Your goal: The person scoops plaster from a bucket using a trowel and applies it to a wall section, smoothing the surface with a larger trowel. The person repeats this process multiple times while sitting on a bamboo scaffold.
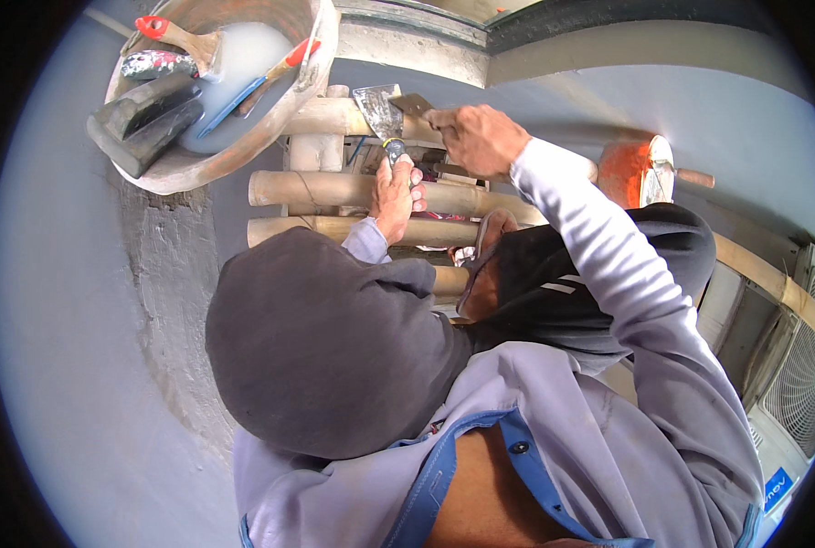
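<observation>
My left hand (pixel 395 194) is closed around the handle of a wide putty knife (pixel 377 110), its metal blade pointing away from me and smeared with pale material. My right hand (pixel 481 139) grips a smaller scraper (pixel 411 104), whose dull blade reaches left to the edge of the putty knife's blade. The two blades meet or overlap; I cannot tell how firmly they touch. Most of the scraper's handle is hidden by my fingers. Both hands are above bamboo poles (pixel 325 189), in front of my bent, dark-clothed knees (pixel 312 338).
At the far left stands a bucket (pixel 312 78) of cloudy water holding a red-handled brush (pixel 181 38), a blue-edged tool (pixel 234 105) and dark blocky tools (pixel 147 123). An orange-smeared container (pixel 625 172) is right of my hands. Air-conditioner units (pixel 796 384) stand at the right, beside grey walls (pixel 69 320).
</observation>
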Motion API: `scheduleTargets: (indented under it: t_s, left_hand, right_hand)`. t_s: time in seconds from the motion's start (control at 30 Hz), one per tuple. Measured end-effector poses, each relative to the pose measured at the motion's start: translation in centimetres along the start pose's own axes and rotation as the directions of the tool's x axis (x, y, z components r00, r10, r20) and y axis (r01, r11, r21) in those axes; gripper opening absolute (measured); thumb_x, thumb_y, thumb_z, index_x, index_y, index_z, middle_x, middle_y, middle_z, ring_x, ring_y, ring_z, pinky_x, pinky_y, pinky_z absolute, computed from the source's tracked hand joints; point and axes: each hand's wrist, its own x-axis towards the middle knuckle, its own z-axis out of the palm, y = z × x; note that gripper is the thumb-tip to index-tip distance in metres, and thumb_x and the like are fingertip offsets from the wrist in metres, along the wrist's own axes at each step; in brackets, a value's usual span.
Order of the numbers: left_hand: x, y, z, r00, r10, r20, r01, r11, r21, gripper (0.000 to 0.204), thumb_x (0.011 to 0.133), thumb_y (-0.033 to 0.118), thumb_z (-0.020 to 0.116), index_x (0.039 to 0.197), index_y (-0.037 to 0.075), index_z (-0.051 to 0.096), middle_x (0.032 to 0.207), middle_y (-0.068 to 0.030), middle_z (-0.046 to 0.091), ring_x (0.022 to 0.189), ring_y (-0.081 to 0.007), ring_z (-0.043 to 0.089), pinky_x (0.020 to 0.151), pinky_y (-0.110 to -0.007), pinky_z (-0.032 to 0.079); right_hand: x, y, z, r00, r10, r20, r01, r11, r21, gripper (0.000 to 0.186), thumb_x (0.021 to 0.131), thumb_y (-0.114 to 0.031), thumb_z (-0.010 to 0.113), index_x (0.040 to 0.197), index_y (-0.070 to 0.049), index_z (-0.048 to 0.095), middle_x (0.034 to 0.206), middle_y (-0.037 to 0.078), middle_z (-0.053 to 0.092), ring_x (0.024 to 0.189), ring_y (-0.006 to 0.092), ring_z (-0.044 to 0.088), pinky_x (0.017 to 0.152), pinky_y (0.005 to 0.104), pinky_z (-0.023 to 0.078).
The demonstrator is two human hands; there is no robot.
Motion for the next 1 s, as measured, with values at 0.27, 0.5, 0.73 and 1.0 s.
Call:
scheduleTargets:
  t_s: [0.27, 0.5, 0.73, 1.0]
  left_hand:
    - [-0.7, 0.8, 0.1, 1.000, -0.015, -0.025, 0.017, 0.998, 0.065, 0.013, 0.096, 0.027, 0.049, 0.092, 0.017, 0.042, 0.071, 0.0035, 0.042, 0.051, -0.0056, 0.039, 0.039, -0.020, 0.030]
    - [-0.9, 1.4, -0.6, 1.000, 0.005, -0.019, -0.002, 0.990, 0.143, 0.017, 0.096, 0.030, 0.050, 0.097, 0.015, 0.043, 0.071, 0.0023, 0.045, 0.051, -0.0067, 0.043, 0.037, -0.023, 0.033]
    - [-2.1, 0.8, -0.1, 0.996, -0.044, -0.078, 0.062, 0.969, 0.240, 0.014, 0.098, 0.029, 0.047, 0.096, 0.016, 0.043, 0.071, 0.0041, 0.043, 0.049, -0.0060, 0.040, 0.036, -0.021, 0.030]
    - [-2.3, 0.3, 0.0, 0.995, -0.048, -0.084, 0.063, 0.980, 0.191, 0.013, 0.098, 0.028, 0.046, 0.096, 0.016, 0.043, 0.072, 0.0031, 0.044, 0.049, -0.0065, 0.041, 0.035, -0.021, 0.030]
  right_hand:
    - [-1.0, -2.6, -0.2, 1.000, 0.002, -0.014, -0.002, 1.000, 0.028, 0.041, 0.081, -0.016, 0.050, 0.120, -0.015, 0.062, 0.080, 0.024, 0.066, 0.076, 0.0382, 0.067, 0.074, 0.0459, 0.053]
    - [0.0, -3.4, -0.2, 0.997, -0.031, -0.076, 0.032, 0.999, 0.010, 0.039, 0.084, -0.011, 0.049, 0.120, -0.010, 0.061, 0.073, 0.024, 0.065, 0.065, 0.0378, 0.065, 0.063, 0.0459, 0.054]
    - [-1.7, -4.3, -1.3, 0.999, 0.002, 0.033, 0.000, 0.998, -0.057, 0.042, 0.084, -0.016, 0.049, 0.125, -0.011, 0.059, 0.076, 0.020, 0.067, 0.066, 0.0337, 0.067, 0.067, 0.0432, 0.055]
    - [-1.6, -2.1, 1.7, 0.987, -0.121, -0.102, 0.123, 0.992, 0.013, 0.039, 0.085, -0.010, 0.047, 0.122, -0.006, 0.060, 0.062, 0.023, 0.060, 0.056, 0.0352, 0.063, 0.057, 0.0436, 0.053]
